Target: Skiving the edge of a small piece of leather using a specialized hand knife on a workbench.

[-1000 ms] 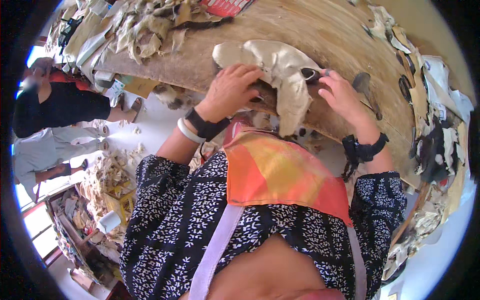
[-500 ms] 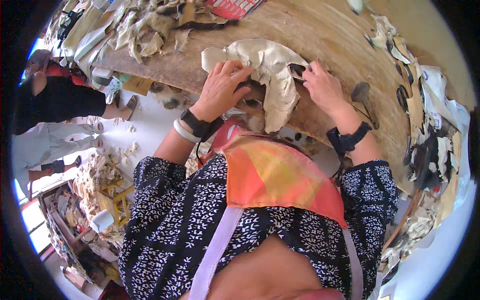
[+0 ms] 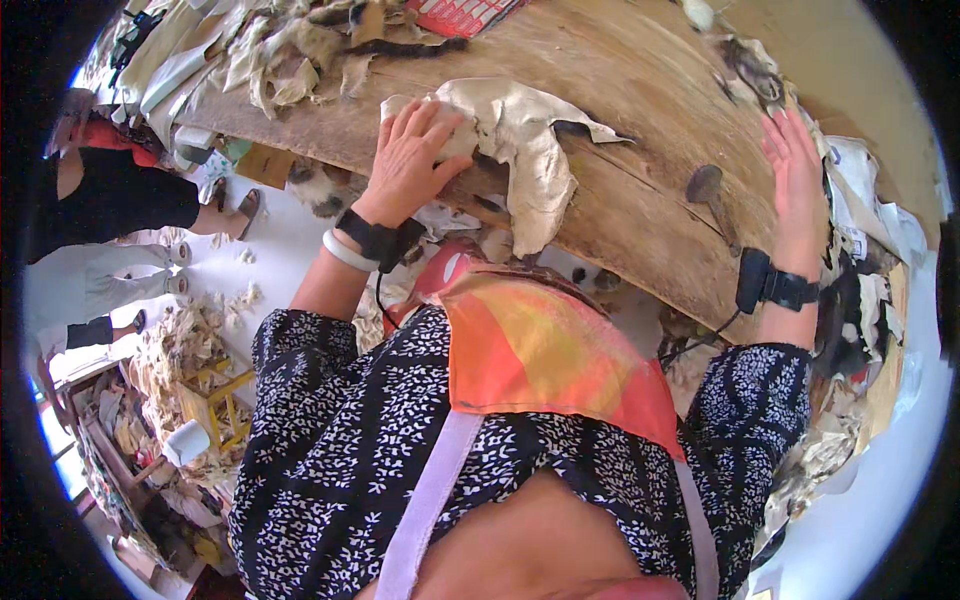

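A pale, cream-coloured piece of hide (image 3: 540,170) lies flesh side up on the wooden table, one flap hanging over its near edge. My left hand (image 3: 415,160) rests on the hide's left end with fingers spread. My right hand (image 3: 795,165) is well apart from it at the table's right side, fingers stretched out and nothing visibly held. Its fingertips are beside a grey-and-white fur scrap (image 3: 752,72). Left of that hand lies a dark mushroom-shaped tool (image 3: 706,186) with a thin stem.
Hide scraps (image 3: 290,65) heap at the table's far left. A red printed item (image 3: 465,14) lies at the back. More scraps and black-and-white fur (image 3: 868,315) line the right. On the floor at left are fur piles (image 3: 175,350), a yellow stool (image 3: 222,400) and other people's legs.
My right hand has left the hide's right edge and moved far right, its fingers opening out. My left hand stays on the hide, its fingers flatter.
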Action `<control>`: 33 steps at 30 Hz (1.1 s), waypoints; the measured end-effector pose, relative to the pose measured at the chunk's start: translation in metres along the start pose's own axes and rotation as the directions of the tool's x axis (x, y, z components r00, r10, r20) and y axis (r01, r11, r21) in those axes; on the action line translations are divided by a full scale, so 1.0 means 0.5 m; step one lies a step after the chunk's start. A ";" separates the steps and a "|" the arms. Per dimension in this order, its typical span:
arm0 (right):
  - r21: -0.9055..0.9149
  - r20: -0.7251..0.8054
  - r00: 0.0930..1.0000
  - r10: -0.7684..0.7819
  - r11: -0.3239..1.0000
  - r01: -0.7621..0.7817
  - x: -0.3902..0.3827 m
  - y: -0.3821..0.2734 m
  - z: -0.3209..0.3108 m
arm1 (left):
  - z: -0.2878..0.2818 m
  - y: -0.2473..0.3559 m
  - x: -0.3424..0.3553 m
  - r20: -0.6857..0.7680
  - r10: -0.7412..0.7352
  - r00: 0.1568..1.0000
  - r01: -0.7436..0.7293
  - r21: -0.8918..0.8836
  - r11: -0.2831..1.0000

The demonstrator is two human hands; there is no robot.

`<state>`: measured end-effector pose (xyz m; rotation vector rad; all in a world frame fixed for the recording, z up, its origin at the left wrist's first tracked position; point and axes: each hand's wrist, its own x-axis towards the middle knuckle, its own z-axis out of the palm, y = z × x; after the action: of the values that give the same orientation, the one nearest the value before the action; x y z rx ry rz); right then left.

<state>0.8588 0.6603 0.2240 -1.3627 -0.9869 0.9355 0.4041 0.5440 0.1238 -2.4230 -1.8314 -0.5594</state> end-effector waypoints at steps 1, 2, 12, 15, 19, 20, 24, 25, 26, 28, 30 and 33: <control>-0.002 0.003 1.000 0.002 1.000 -0.002 -0.008 0.005 -0.004 | 0.001 0.001 -0.004 0.002 -0.004 1.000 0.004 -0.001 1.000; -0.240 0.139 0.990 0.027 0.971 0.008 -0.027 0.014 -0.012 | -0.002 0.005 -0.008 0.054 -0.042 0.998 0.044 -0.046 0.998; -0.472 0.813 0.581 -0.050 0.529 0.705 -0.333 0.144 0.209 | -0.036 0.072 -0.002 0.109 0.181 0.977 -0.119 -0.421 0.899; -0.358 0.883 0.453 -0.124 0.445 0.821 -0.347 0.155 0.256 | -0.023 0.049 0.006 0.102 0.099 0.990 -0.080 -0.176 0.981; -0.358 0.902 0.385 -0.194 0.160 0.920 -0.292 0.164 0.227 | -0.012 0.065 0.004 0.100 0.092 0.991 -0.065 -0.245 0.967; -0.386 0.906 0.384 -0.178 0.025 0.922 -0.265 0.171 0.206 | -0.008 0.075 0.007 0.118 0.103 0.988 -0.073 -0.235 0.969; -0.508 0.859 0.480 -0.177 -0.188 0.840 -0.176 0.144 0.106 | -0.023 0.123 0.020 0.261 0.258 0.930 -0.129 -0.424 0.896; -0.605 0.795 0.556 -0.245 -0.247 0.757 -0.162 0.131 0.086 | -0.020 0.131 0.020 0.212 0.331 0.919 -0.142 -0.605 0.783; -0.693 0.721 0.617 -0.316 -0.296 0.658 -0.155 0.123 0.075 | -0.026 0.141 0.023 0.212 0.334 0.918 -0.144 -0.607 0.781; -0.700 0.703 0.661 -0.260 -0.096 0.707 -0.159 0.117 0.067 | -0.042 0.154 0.029 0.071 0.359 0.931 -0.276 -0.509 0.816; -0.689 0.692 0.695 -0.194 0.109 0.716 -0.173 0.127 0.069 | -0.024 0.152 0.037 0.015 0.325 0.946 -0.286 -0.435 0.854; -0.509 0.805 0.514 -0.296 0.097 0.855 -0.223 0.150 0.113 | 0.004 0.163 0.024 0.033 0.299 0.954 -0.261 -0.403 0.877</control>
<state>0.7712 0.5741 0.1453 -1.2188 -2.5796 -0.0859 0.4838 0.5313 0.1399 -2.9537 -1.4627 -0.8732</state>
